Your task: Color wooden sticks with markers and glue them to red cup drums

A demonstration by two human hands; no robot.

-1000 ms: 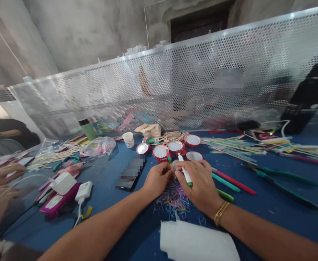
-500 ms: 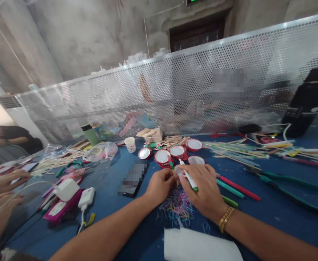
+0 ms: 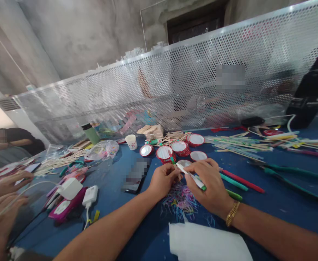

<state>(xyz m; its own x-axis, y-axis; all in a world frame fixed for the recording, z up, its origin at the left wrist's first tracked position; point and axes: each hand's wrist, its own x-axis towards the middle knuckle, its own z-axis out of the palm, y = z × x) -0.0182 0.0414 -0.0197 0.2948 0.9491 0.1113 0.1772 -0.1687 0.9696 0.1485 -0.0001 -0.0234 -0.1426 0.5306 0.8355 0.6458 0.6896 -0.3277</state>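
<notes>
My left hand (image 3: 162, 180) is closed in a pinch on a thin stick with a red and green end (image 3: 172, 158) that points away from me. My right hand (image 3: 208, 184) grips a white marker with a green end (image 3: 193, 177), its tip close to the stick. Whether tip and stick touch, I cannot tell. Under both hands lies a heap of thin multicoloured strands (image 3: 181, 203). Just beyond stand stacks of round red-rimmed discs (image 3: 164, 153), and a single disc (image 3: 198, 156) lies near my right fingers. Red (image 3: 246, 182) and teal (image 3: 233, 182) pens lie right of that hand.
A phone (image 3: 136, 175) lies left of my hands, with a paper cup (image 3: 131, 142) behind it. Green-handled pliers (image 3: 292, 177) and many sticks (image 3: 237, 145) are at right. White paper (image 3: 208, 241) is in front. Another person's hands (image 3: 9, 199) are at far left.
The view has tilted down slightly. My right hand and the marker have shifted a little, the marker's tip now nearer the stick. Both hands keep their grip.
</notes>
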